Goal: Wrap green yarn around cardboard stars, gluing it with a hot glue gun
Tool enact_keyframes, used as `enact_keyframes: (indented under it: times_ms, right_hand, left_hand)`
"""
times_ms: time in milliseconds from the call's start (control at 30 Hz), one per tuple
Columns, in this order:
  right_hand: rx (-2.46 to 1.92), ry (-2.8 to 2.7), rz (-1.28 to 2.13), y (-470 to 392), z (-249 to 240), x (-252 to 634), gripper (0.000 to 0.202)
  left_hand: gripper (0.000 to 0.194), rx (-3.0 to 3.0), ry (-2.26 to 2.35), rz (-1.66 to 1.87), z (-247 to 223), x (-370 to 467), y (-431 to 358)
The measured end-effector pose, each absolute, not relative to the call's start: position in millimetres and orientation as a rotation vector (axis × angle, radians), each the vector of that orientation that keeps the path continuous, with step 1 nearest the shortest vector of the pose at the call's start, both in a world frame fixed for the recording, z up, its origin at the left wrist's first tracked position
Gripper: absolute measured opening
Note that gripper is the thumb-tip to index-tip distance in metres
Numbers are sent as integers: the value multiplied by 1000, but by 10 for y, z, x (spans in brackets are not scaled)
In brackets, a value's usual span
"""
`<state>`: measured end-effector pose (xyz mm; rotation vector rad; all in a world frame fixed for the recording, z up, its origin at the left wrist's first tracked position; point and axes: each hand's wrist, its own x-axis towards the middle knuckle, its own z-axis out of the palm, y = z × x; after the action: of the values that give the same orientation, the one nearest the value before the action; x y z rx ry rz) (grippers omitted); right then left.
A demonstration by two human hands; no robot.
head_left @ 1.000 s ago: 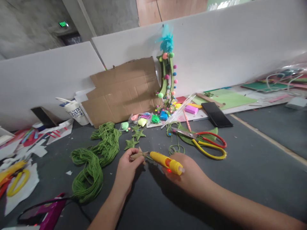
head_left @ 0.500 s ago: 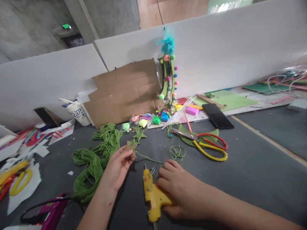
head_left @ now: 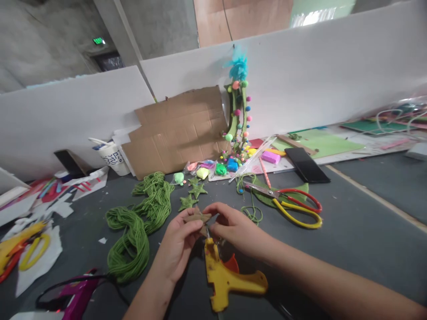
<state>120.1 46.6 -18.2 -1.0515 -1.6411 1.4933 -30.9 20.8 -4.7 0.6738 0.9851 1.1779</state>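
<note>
Away from the yellow glue gun's [head_left: 218,275] handle goes the right hand [head_left: 230,224], up and leftward to meet the left hand [head_left: 185,235] at the brown star [head_left: 202,217]. Left thumb and fingers pinch that star from its left side; right fingers curl in narrow at its right edge, though whether they grip it, I can't tell. So the star sits directly off the right fingertips, to their left, with the left hand the one clearly holding it. Below, on the dark table [head_left: 350,249], the gun's barrel runs lengthwise away from the body, nozzle just under the star and crowding the gap between the hands; its handle juts out to the right. Around them, biggest first: cardboard sheet [head_left: 180,129] propped behind, green yarn [head_left: 128,242] heaped left of the left hand, open scissors [head_left: 275,194] beyond the right, and small green stars [head_left: 198,190] just past the fingertips.
</note>
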Motion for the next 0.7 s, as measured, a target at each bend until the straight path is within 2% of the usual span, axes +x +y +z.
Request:
enact_keyframes:
  times_ms: [133, 267, 433, 700]
  right_hand:
    - [-1074, -1553, 1547, 450, -213, 1210, 21]
    - [-1142, -1651, 1367, 425, -256, 1250, 8]
    - [-1133, -1892, 1079, 377, -282, 1281, 20]
    - [-1101, -2161, 696, 347, -277, 1275, 20]
  left_hand:
    - [17, 641, 1006, 1176, -88, -284, 211]
    - [18, 599, 1015, 1208, -143, -262, 224]
    - [18, 566, 1003, 1239, -191, -273, 241]
    - [18, 616, 1039, 1248, -182, -241, 225]
